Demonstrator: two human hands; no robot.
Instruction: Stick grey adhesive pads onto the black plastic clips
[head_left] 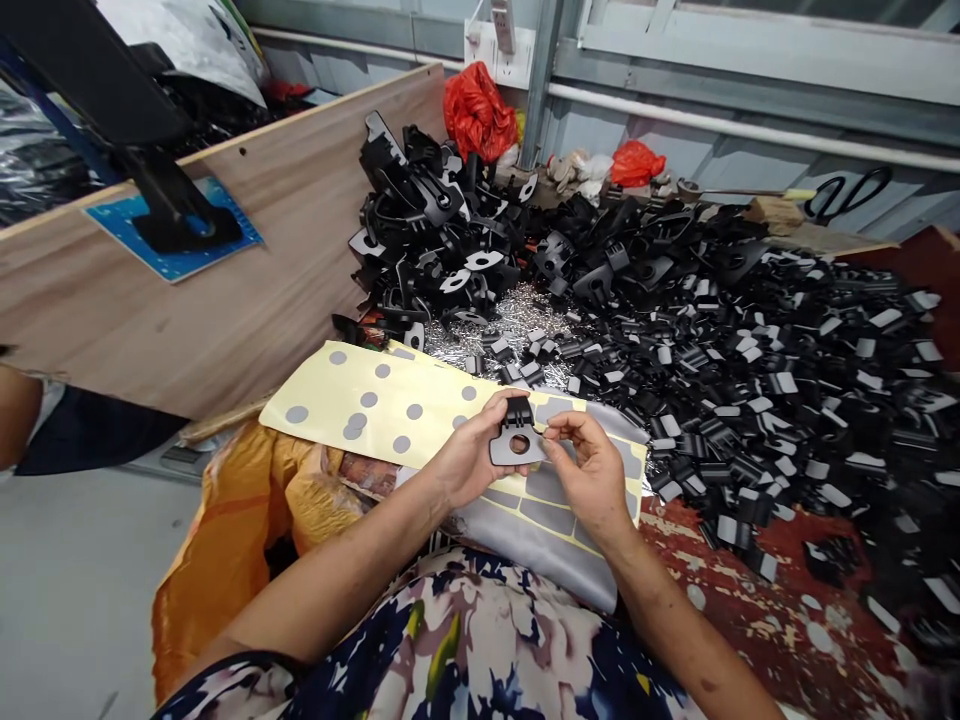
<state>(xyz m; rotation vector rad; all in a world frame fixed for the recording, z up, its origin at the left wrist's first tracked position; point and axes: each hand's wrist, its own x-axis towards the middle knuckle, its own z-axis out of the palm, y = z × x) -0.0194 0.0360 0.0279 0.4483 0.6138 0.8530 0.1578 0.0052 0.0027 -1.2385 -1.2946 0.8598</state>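
In front of my body, my left hand (471, 450) is closed around a black plastic bracket (517, 412) with a hinge-like ribbed top. A flat grey pad (504, 452) with a round hole covers its lower face. The thumb and forefinger of my right hand (596, 480) pinch the bracket's right edge; whether they hold the pad or the plastic is too small to tell. Beneath both hands lie a yellow backing sheet (431, 392) with round grey stickers and another sheet (551, 515) bearing larger grey stickers.
Black plastic brackets (427, 215) are heaped behind the sheets. Small metal pins (521, 325) lie beside them, and many small black clips (750, 360) spread rightward. A wooden board (300, 210) stands at left. An orange sack (225, 540) hangs below; scissors (847, 195) lie at the back right.
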